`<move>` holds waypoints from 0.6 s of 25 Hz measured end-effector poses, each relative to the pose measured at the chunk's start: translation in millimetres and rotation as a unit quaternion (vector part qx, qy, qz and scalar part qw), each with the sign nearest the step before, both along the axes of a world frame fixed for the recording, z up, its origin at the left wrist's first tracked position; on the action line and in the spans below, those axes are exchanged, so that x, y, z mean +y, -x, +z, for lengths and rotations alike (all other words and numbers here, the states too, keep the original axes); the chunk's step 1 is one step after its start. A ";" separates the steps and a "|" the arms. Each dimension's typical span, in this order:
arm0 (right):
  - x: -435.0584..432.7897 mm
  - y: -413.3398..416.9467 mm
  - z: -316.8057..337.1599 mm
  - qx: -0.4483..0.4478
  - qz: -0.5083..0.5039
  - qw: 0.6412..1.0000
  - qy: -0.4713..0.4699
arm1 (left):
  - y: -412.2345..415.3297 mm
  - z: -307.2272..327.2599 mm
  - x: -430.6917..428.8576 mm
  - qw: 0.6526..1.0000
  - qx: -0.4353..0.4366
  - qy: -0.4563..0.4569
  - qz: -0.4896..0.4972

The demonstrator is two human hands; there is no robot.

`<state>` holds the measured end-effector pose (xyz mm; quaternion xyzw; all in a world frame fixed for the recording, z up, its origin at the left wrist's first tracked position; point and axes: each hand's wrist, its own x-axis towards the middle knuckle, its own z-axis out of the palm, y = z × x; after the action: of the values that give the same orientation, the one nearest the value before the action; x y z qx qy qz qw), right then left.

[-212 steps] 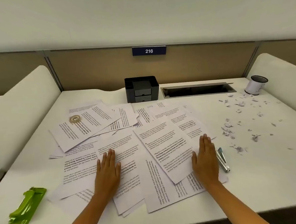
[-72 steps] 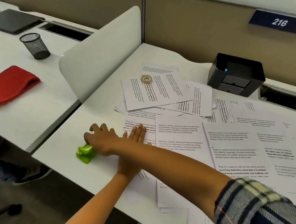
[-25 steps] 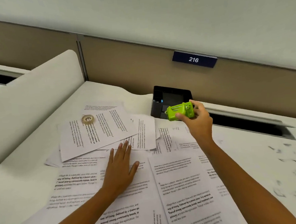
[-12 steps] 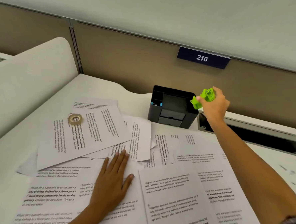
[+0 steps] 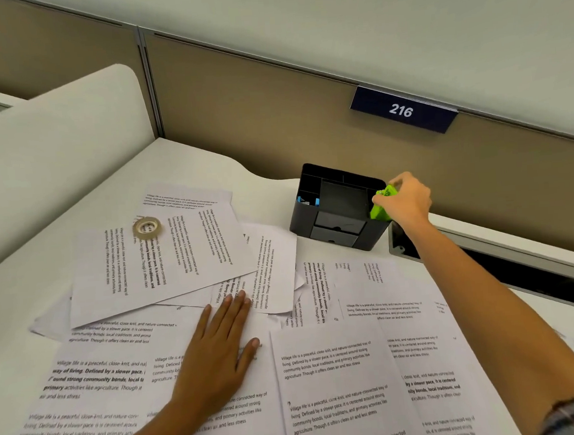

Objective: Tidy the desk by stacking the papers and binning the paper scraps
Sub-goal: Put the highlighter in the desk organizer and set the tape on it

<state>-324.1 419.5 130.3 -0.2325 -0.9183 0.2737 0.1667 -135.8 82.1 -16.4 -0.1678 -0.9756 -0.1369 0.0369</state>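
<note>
Papers (image 5: pixel 187 257) lie scattered and overlapping across the bench (image 5: pixel 208 161), the left hand (image 5: pixel 216 352) pressing flat on them with straight fingers, while the right hand (image 5: pixel 407 201) grips a green stapler (image 5: pixel 381 208) at the black organizer's (image 5: pixel 333 228) right edge.

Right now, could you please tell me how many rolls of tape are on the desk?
1. The tape roll lies on the top sheet at the far left of the papers; others could be hidden beneath them.
</note>
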 end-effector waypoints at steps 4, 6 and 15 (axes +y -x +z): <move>-5.2 4.9 -1.6 -0.067 -0.008 0.998 0.014 | 0.7 0.3 1.2 1.000 0.002 -0.004 0.001; -5.8 6.4 -0.6 -0.075 -0.020 0.997 0.023 | 1.2 0.5 0.8 1.000 0.003 -0.004 0.003; 7.0 -0.3 7.4 -0.106 -0.001 0.994 0.025 | 0.9 1.8 0.7 1.000 0.001 -0.008 0.000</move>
<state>-323.9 426.4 137.7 -0.2649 -0.9234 0.2705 0.0629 -136.7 82.9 -14.6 -0.1676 -0.9745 -0.1442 0.0395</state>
